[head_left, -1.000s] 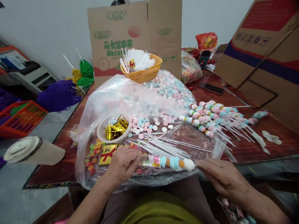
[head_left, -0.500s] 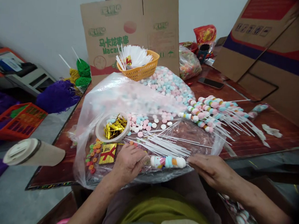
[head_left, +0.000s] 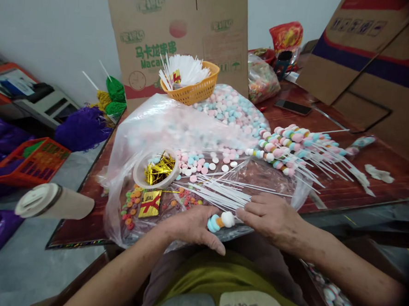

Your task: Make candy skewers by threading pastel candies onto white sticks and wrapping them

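A candy skewer [head_left: 219,222] lies between a worker's two hands at the lower center of the frame, blue, orange and white pieces showing. The left hand [head_left: 189,226] covers its left end, thumb stretched out and apart; whether the hidden fingers grip cannot be told. The right hand [head_left: 273,219] pinches the other end, fingertips closed just beside the white piece.

Just above the hands, white sticks [head_left: 219,192] fan across clear plastic. To their left, candy rings [head_left: 129,208] lie around a gold packet [head_left: 150,203] with a red bow design, below a tub [head_left: 137,173] of gold ties [head_left: 160,170]. Loose candies [head_left: 197,162] in pink, blue and white scatter at the center, before a large plastic bag [head_left: 133,125] with more inside.

Right of center, a pile of skewers [head_left: 288,146] rests with its sticks pointing toward the lower right. A phone [head_left: 293,107] lies above it on the dark red table [head_left: 78,228]. At upper center, a yellow basket [head_left: 194,96] of white strips [head_left: 188,71] stands before a carton [head_left: 184,27]; another box [head_left: 374,89] leans at upper right. A lidded cup [head_left: 58,201] tilts at lower left, near an orange crate [head_left: 34,161].
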Tool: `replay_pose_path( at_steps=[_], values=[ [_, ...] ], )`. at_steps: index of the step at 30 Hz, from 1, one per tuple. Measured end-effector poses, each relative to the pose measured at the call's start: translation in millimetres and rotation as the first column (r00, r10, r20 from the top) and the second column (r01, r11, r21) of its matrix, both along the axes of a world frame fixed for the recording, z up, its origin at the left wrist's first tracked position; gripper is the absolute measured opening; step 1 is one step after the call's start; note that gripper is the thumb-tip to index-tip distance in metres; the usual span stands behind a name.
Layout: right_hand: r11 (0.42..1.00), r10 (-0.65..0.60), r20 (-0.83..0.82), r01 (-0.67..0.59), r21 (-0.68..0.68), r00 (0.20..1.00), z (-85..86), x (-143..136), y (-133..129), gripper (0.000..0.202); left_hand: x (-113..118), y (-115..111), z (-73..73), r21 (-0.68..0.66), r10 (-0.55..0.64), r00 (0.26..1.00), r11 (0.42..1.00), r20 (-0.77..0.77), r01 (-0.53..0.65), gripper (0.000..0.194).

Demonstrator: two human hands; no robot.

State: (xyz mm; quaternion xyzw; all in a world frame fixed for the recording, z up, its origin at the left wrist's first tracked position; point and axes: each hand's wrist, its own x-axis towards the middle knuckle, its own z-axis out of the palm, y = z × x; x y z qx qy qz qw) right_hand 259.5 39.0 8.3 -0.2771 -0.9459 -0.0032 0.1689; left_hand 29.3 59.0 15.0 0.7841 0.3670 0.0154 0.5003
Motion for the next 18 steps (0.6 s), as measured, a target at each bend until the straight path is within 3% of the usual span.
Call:
replay_pose_path(
  at_steps=[3,5,7,9,11,12,13,15,18],
  values=[
    [0.997,0.078,0.033,-0.077,-0.029,0.996,-2.5,-6,4,0.015,8,3,-7.9,-0.095,0.035,0.997,0.995,0.071,-0.028,0.071],
    [0.988,0.070,-0.003,-0.069,-0.138,0.998,-10.6,-8,5,0.016,10,5,-7.7,-0.111,0.047,0.997,0.993,0.063,-0.040,0.091],
    [0.956,-0.001,-0.088,-0.025,-0.292,0.996,-23.0,-8,5,0.018,6,9,0.8,-0.037,0.068,0.997,0.997,0.039,-0.067,0.097],
    [0.902,-0.128,-0.199,0.031,-0.431,0.972,-36.3,-9,4,0.022,-5,11,15.2,0.168,0.090,0.996,0.982,-0.007,-0.088,0.089],
    [0.848,-0.233,-0.295,0.046,-0.528,0.927,-46.9,-10,4,0.024,-22,12,28.7,0.416,0.115,0.986,0.908,-0.121,-0.055,0.088],
    [0.825,-0.256,-0.327,0.030,-0.564,0.910,-50.5,-11,4,0.025,-30,12,32.9,0.474,0.110,0.971,0.881,-0.211,0.003,0.090],
    [0.809,-0.260,-0.349,0.005,-0.588,0.900,-52.9,-12,4,0.026,-37,11,34.7,0.501,0.117,0.948,0.864,-0.297,0.050,0.088],
    [0.813,-0.231,-0.376,-0.034,-0.581,0.897,-54.1,-15,4,0.027,-44,9,32.0,0.448,0.126,0.893,0.889,-0.432,0.091,0.062],
    [0.915,-0.126,-0.338,-0.022,-0.403,0.933,-47.2,-14,8,0.026,-43,8,22.2,0.277,0.101,0.885,0.960,-0.455,0.032,0.026]
  ],
)
